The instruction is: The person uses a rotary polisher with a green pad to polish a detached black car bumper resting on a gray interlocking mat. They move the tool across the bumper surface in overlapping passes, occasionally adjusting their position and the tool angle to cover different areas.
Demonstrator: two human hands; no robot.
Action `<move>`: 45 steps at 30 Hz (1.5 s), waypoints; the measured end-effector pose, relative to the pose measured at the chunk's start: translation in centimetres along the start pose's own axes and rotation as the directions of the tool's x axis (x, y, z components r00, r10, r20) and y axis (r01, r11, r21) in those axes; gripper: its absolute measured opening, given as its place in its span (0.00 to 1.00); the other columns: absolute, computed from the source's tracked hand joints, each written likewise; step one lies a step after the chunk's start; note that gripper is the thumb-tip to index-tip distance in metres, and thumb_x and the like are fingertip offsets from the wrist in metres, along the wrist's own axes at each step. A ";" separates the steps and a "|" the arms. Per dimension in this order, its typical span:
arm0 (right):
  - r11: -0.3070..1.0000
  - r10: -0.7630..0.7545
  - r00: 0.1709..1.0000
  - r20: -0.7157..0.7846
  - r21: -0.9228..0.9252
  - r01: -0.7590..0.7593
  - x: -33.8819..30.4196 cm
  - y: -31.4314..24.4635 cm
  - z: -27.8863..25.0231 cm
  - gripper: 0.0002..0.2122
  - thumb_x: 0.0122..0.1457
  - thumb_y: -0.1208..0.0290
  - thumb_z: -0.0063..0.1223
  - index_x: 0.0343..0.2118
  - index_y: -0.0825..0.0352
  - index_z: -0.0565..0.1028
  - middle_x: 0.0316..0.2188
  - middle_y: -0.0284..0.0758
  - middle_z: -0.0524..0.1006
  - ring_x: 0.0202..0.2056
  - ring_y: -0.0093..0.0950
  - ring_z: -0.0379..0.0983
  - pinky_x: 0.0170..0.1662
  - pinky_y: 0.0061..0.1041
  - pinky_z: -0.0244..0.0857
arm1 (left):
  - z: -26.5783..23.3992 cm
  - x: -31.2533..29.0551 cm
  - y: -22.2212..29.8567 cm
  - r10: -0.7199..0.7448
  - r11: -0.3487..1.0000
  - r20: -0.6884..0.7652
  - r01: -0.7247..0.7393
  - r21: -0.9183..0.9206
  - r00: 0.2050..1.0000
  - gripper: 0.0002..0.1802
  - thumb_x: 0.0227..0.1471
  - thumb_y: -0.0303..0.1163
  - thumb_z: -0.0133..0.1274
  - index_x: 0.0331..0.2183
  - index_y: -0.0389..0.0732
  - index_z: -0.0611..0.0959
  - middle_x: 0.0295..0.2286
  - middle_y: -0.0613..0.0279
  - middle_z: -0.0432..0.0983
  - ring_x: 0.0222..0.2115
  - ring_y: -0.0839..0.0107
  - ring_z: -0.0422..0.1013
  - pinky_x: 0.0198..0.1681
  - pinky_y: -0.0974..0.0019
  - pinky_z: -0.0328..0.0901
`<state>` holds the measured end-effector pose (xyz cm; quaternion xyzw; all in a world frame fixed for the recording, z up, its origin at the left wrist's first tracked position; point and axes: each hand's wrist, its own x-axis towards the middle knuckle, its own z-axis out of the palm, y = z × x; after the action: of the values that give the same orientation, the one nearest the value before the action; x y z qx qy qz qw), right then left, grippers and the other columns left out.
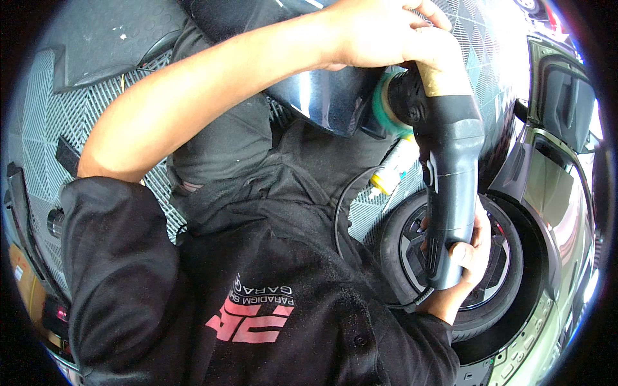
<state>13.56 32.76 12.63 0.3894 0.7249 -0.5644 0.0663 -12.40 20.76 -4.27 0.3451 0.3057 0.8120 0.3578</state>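
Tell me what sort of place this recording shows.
Probably a car detailing or body shop: both hands hold a corded polisher against a glossy dark panel, beside a car wheel and grid floor tiles.

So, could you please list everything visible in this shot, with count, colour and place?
polisher: one, black body with a green pad, upper right, pad against the dark panel
dark panel: one, glossy dark blue, top centre
bottle: one, white and yellow, lying on the floor beside the wheel
wheel: one, black tyre and rim, lower right
car body: one, olive green, right edge
grid floor tiles: grey, left
cord: one, black, centre
left hand: on the polisher's head
right hand: gripping the polisher's handle
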 end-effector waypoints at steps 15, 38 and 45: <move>0.999 0.023 0.978 0.207 0.025 -0.029 -2.8 7.8 -3.4 0.55 0.31 0.59 0.81 0.63 0.80 0.63 0.52 0.44 0.76 0.51 0.32 0.73 0.57 0.31 0.64 | 13.0 -6.1 -4.0 0.495 0.825 -0.442 -0.245 0.509 0.748 0.12 0.48 0.25 0.64 0.38 0.41 0.84 0.53 0.40 0.67 0.59 0.44 0.63 0.63 0.47 0.58; 0.984 0.124 0.962 0.242 0.094 -0.151 -1.9 7.3 -3.7 0.44 0.30 0.68 0.79 0.55 0.80 0.69 0.40 0.45 0.80 0.40 0.36 0.80 0.46 0.32 0.73 | 14.7 -4.9 -5.3 0.526 0.819 -0.454 -0.285 0.498 0.719 0.13 0.42 0.29 0.64 0.35 0.48 0.86 0.58 0.42 0.67 0.60 0.40 0.64 0.58 0.42 0.56; 0.971 0.156 0.954 0.257 0.136 -0.196 -1.1 5.5 -2.9 0.46 0.31 0.70 0.80 0.57 0.79 0.68 0.42 0.43 0.80 0.41 0.35 0.79 0.47 0.31 0.73 | 13.3 -4.0 -5.3 0.543 0.807 -0.458 -0.287 0.516 0.704 0.17 0.39 0.29 0.63 0.36 0.48 0.85 0.56 0.40 0.68 0.58 0.42 0.65 0.57 0.44 0.57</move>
<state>18.83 35.03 9.99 0.3842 0.6260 -0.6560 0.1737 1.93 23.86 -1.89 0.2051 0.4743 0.8556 -0.0312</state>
